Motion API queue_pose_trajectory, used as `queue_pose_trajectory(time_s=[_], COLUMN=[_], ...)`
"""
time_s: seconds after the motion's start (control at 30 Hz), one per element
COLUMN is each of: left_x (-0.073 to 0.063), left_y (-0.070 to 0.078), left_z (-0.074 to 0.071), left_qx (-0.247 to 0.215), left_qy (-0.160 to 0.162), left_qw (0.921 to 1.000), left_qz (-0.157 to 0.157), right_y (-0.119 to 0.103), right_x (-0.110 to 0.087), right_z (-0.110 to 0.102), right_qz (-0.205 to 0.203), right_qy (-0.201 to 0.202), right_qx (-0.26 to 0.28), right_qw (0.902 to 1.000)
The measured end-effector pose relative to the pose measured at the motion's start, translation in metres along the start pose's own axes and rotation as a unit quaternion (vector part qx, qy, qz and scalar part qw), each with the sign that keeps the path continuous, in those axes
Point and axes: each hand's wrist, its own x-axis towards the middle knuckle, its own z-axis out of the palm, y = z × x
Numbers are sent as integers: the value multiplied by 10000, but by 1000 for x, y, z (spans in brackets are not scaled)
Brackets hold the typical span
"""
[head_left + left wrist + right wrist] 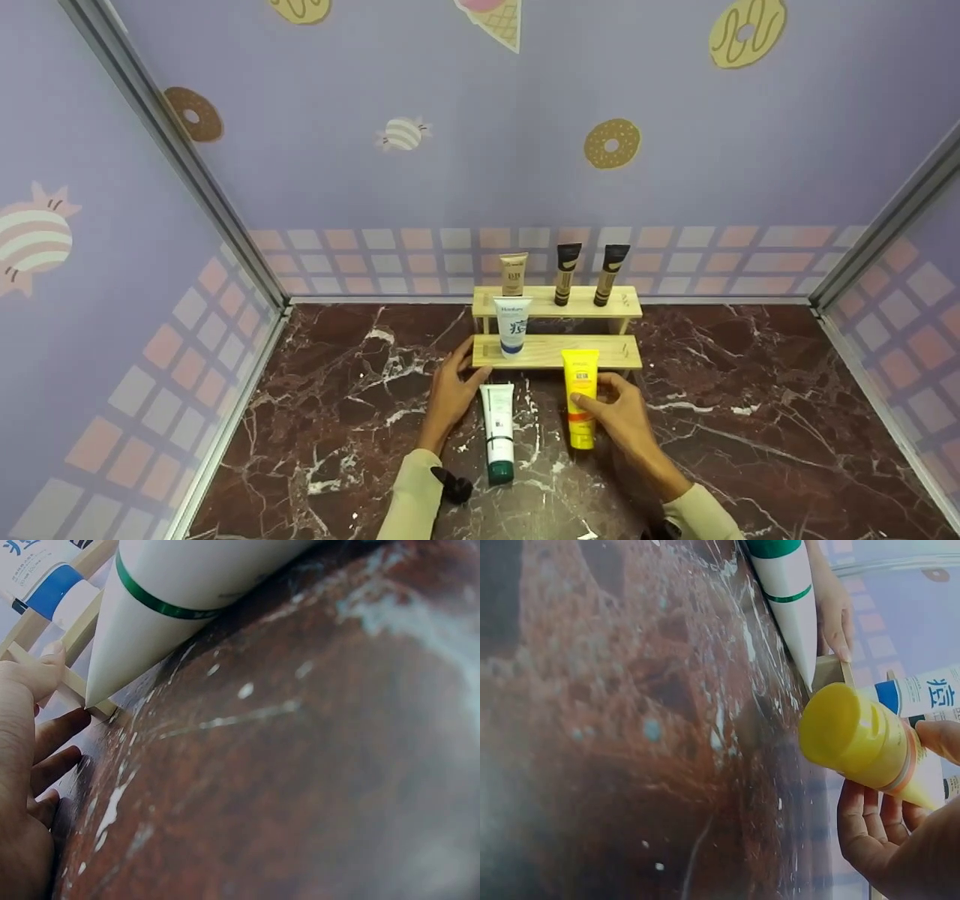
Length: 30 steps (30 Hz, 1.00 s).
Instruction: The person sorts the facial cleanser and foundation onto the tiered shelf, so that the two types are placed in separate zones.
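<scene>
In my right hand (622, 412) I hold a yellow tube (582, 397) cap down, thumb across its front and fingers behind. The tube is in front of the right half of a two-tier wooden stand (555, 346). At the stand's lower left corner, my left hand (450, 394) grips the end of the lower shelf between thumb and fingers. A white tube with a green cap (499, 431) lies on the marble tabletop between my hands. On the lower shelf, toward the left, a white and blue tube (512, 326) stands upright.
A beige tube (513, 274) and two black and gold tubes, one in the middle (567, 276) and one at the right (611, 276), stand on the upper shelf. Behind the stand rises a patterned purple wall (495, 180). Dark red marble (750, 435) spreads to both sides.
</scene>
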Motion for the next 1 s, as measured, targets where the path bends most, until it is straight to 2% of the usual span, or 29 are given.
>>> queue_pose_trajectory(time_s=[0.17, 0.4, 0.57, 1.0], left_x=[0, 0, 1, 0], left_y=[0, 0, 0, -2], left_z=[1, 0, 1, -1], left_qx=[-90, -84, 61, 11], left_qy=[-37, 2, 12, -75], left_qw=[9999, 10000, 10000, 10000], left_qz=[34, 18, 32, 9], right_y=[-3, -10, -14, -20], right_x=[6, 13, 17, 25], right_z=[-4, -6, -8, -8], right_qz=[-200, -198, -412, -485], right_qy=[38, -179, -87, -105], right_qx=[-124, 78, 36, -89], right_qw=[9997, 9996, 9991, 9987])
